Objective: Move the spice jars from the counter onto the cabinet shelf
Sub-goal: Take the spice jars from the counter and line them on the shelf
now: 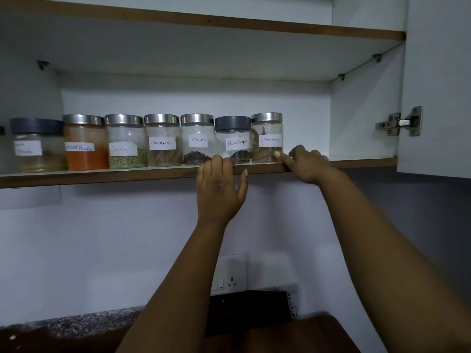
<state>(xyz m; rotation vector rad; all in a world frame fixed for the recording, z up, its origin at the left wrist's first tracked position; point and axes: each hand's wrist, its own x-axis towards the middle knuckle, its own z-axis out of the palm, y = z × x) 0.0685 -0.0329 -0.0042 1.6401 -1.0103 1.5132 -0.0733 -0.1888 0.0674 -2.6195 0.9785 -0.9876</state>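
Your left hand (220,189) lies relaxed, holding nothing, over the brown-edged white cabinet shelf (102,175); your right hand (305,163), holding nothing, fingertips the steel-lidded glass cinnamon jar (267,137), last of 7.

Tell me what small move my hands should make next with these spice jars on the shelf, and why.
Probably nudge the right-end Cinnamon jar left with the right hand, whose finger already touches its base. It stands last in the row on the shelf, beside the Black Pepper jar.

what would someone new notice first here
A row of labelled spice jars lines the shelf edge. Both hands reach up to it: the left hand rests over the shelf front below the black pepper jar, and the right hand touches the rightmost cinnamon jar.
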